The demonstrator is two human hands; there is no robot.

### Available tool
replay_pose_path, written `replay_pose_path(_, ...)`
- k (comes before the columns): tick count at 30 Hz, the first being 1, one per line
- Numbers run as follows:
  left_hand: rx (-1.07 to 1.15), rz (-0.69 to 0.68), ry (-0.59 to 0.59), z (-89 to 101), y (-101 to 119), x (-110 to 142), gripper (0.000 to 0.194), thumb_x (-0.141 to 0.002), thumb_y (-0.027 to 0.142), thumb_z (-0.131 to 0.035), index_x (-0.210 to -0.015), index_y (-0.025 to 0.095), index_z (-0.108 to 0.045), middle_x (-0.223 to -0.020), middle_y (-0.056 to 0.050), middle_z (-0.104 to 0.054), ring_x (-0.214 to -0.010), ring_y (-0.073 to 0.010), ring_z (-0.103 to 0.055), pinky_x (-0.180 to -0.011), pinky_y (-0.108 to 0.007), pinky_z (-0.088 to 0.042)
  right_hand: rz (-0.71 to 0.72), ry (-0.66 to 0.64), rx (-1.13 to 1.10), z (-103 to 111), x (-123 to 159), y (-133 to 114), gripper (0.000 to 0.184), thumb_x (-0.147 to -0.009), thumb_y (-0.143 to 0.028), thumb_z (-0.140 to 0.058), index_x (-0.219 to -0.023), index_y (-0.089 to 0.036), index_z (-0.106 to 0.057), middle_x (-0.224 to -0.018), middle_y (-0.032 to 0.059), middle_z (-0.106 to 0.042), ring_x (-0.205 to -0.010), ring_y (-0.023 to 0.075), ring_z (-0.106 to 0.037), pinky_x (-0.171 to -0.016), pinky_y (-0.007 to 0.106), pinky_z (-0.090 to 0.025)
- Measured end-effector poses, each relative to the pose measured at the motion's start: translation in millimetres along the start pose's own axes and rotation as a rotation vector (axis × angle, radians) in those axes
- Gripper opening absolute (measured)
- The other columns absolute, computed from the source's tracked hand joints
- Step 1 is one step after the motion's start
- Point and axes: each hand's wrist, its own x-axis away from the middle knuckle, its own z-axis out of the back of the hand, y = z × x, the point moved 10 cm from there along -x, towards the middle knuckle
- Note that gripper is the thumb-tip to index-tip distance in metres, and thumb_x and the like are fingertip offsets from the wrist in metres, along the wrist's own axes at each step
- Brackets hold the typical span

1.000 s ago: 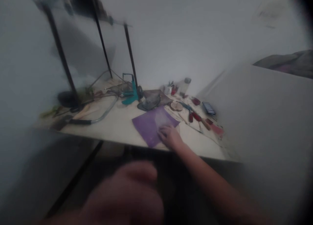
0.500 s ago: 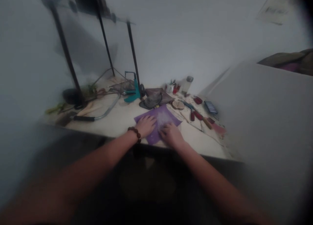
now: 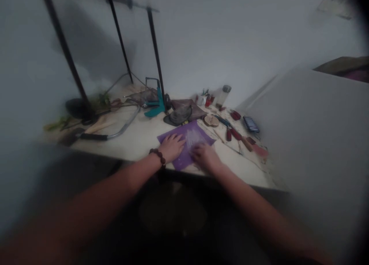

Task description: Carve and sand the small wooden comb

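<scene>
A purple sheet (image 3: 181, 162) lies near the front edge of a pale surface (image 3: 138, 142), one corner pointing toward the person. On its right half is a pale, see-through patch (image 3: 192, 136), perhaps thin film; the blur hides its exact edges.

Two bare hands rest on the sheet. The left hand (image 3: 172, 147) is open, palm down, with fingers spread over the left half. The right hand (image 3: 205, 156) is curled, its fingertips at the lower end of the patch; whether they pinch it or only press, I cannot tell. A bracelet of dark beads (image 3: 158, 155) circles the left wrist.

The spread left hand seems well placed to hold the sheet flat. Light, even pressure from the right would suit something this thin; a sharp tug could crease it or drag the sheet askew. The front corner, so near the edge, looks the easiest to catch with a wrist.

Just behind the sheet sits a dark bundle (image 3: 180, 115). Behind and to the right are a wooden disc (image 3: 211, 120) and red-handled tools (image 3: 235, 133), close enough to snag a shifting corner. Farther left lies a curved metal tool (image 3: 127, 127) with a black grip.
</scene>
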Motion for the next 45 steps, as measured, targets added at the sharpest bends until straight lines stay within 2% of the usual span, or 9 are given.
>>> replay_pose_path(8, 0.034, 0.012, -0.015, -1.4, -1, -1, 0.052, -0.114, 0.036, -0.043, -0.162, 0.030, -0.063, -0.175, -0.011, -0.054, -0.161, -0.0362, -0.045, -0.131, -0.058, -0.034, 0.064, -0.005, -0.062, 1, 4, -13, 0.023, -0.111, -0.030, -0.069, -0.099, -0.023, -0.087, -0.110, 0.0065, -0.086, -0.101, 0.0201, -0.074, -0.100, 0.034, -0.048)
replay_pose_path(12, 0.048, 0.027, -0.016, 0.3, -1, 0, 0.051, -0.114, 0.035, -0.044, -0.161, 0.029, -0.064, -0.174, -0.012, -0.055, -0.161, -0.0381, -0.046, -0.130, -0.060, -0.034, -0.043, 0.072, -0.051, 7, 2, 4, 0.039, -0.115, -0.021, -0.054, -0.093, -0.020, -0.086, -0.108, 0.0120, -0.086, -0.098, 0.0236, -0.074, -0.103, 0.042, -0.049)
replay_pose_path(15, 0.058, 0.025, -0.021, 1.6, 0, 0, 0.051, -0.113, 0.033, -0.045, -0.161, 0.031, -0.064, -0.174, -0.011, -0.055, -0.161, -0.0374, -0.045, -0.131, -0.060, -0.033, 0.020, 0.038, -0.089, 2, 1, 0, 0.021, -0.110, -0.030, -0.070, -0.098, -0.025, -0.087, -0.111, 0.0073, -0.087, -0.103, 0.0223, -0.075, -0.104, 0.038, -0.051)
replay_pose_path(19, 0.060, 0.030, -0.023, 2.4, 0, 0, 0.051, -0.113, 0.035, -0.046, -0.161, 0.031, -0.064, -0.175, -0.011, -0.054, -0.161, -0.0382, -0.045, -0.131, -0.060, -0.033, -0.057, 0.097, -0.082, 9, 3, 10, 0.037, -0.115, -0.023, -0.056, -0.095, -0.021, -0.087, -0.109, 0.0122, -0.086, -0.101, 0.0243, -0.075, -0.103, 0.043, -0.050)
replay_pose_path(23, 0.050, 0.038, -0.031, 2.5, 0, 0, 0.050, -0.113, 0.034, -0.046, -0.160, 0.030, -0.065, -0.175, -0.010, -0.054, -0.162, -0.0356, -0.045, -0.132, -0.058, -0.033, 0.030, 0.047, -0.121, 2, 5, -1, 0.018, -0.109, -0.031, -0.072, -0.106, -0.025, -0.088, -0.117, 0.0071, -0.087, -0.107, 0.0226, -0.076, -0.105, 0.037, -0.051)
replay_pose_path(27, 0.042, 0.045, -0.033, 3.9, 0, 0, 0.050, -0.114, 0.036, -0.046, -0.160, 0.028, -0.065, -0.175, -0.012, -0.054, -0.162, -0.0366, -0.045, -0.132, -0.058, -0.034, -0.046, 0.104, -0.102, 5, 5, 10, 0.031, -0.113, -0.022, -0.061, -0.098, -0.021, -0.088, -0.112, 0.0125, -0.087, -0.103, 0.0252, -0.075, -0.105, 0.043, -0.050)
replay_pose_path(31, 0.044, 0.049, -0.038, 5.7, 1, 1, 0.049, -0.113, 0.035, -0.047, -0.159, 0.029, -0.065, -0.175, -0.011, -0.054, -0.162, -0.0374, -0.046, -0.132, -0.059, -0.035, 0.028, 0.058, -0.129, -1, 3, 0, 0.015, -0.107, -0.029, -0.075, -0.102, -0.027, -0.088, -0.116, 0.0060, -0.087, -0.108, 0.0226, -0.075, -0.106, 0.037, -0.052)
replay_pose_path(35, 0.050, 0.048, -0.040, 5.8, 1, 2, 0.050, -0.113, 0.035, -0.047, -0.159, 0.030, -0.065, -0.176, -0.011, -0.053, -0.162, -0.0379, -0.046, -0.132, -0.060, -0.034, -0.046, 0.106, -0.112, 3, 4, 6, 0.030, -0.113, -0.022, -0.061, -0.101, -0.022, -0.088, -0.111, 0.0111, -0.087, -0.101, 0.0244, -0.076, -0.105, 0.042, -0.052)
replay_pose_path(45, 0.048, 0.052, -0.043, 2.5, -1, 2, 0.051, -0.113, 0.035, -0.046, -0.160, 0.029, -0.065, -0.176, -0.011, -0.053, -0.162, -0.0395, -0.046, -0.131, -0.062, -0.036, -0.002, 0.074, -0.122, -1, 2, 5, 0.019, -0.109, -0.030, -0.070, -0.101, -0.026, -0.087, -0.106, 0.0069, -0.087, -0.102, 0.0233, -0.076, -0.105, 0.038, -0.053)
